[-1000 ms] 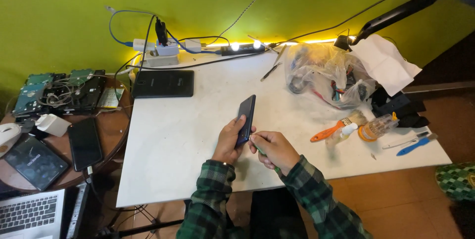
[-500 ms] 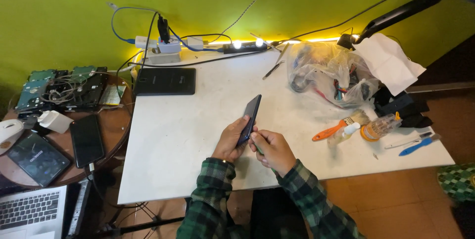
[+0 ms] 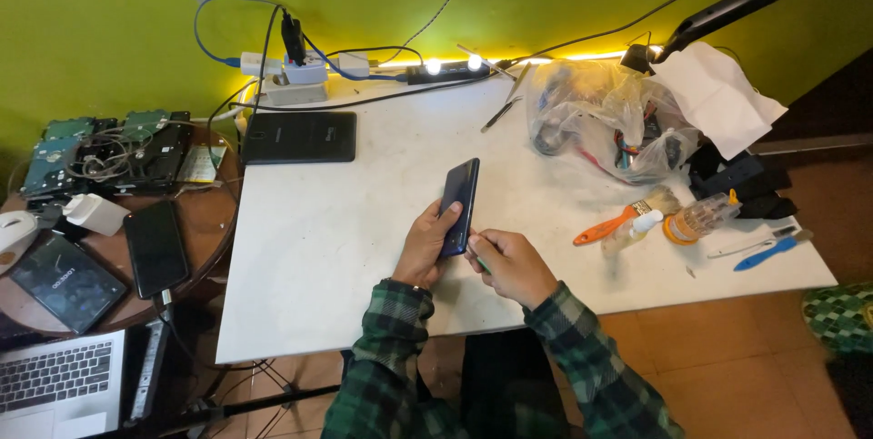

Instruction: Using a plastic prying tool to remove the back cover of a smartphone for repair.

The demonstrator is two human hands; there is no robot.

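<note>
My left hand (image 3: 426,244) grips a dark blue smartphone (image 3: 459,204), held on edge and tilted above the white table (image 3: 327,248). My right hand (image 3: 511,264) is closed around a small green tool (image 3: 479,263), its tip against the phone's lower edge. Both sleeves are green plaid. The tool's tip is mostly hidden by my fingers.
A black tablet (image 3: 300,137) lies at the table's back left near a power strip (image 3: 296,75). A plastic bag of parts (image 3: 605,116), an orange-handled brush (image 3: 627,216), a small bottle and a blue tool (image 3: 768,251) sit right. A side table on the left holds hard drives, phones (image 3: 156,246) and a laptop.
The view has shifted slightly. Both hands stay at the phone, which sits a little more upright, with the right hand pressed closer to its lower edge.
</note>
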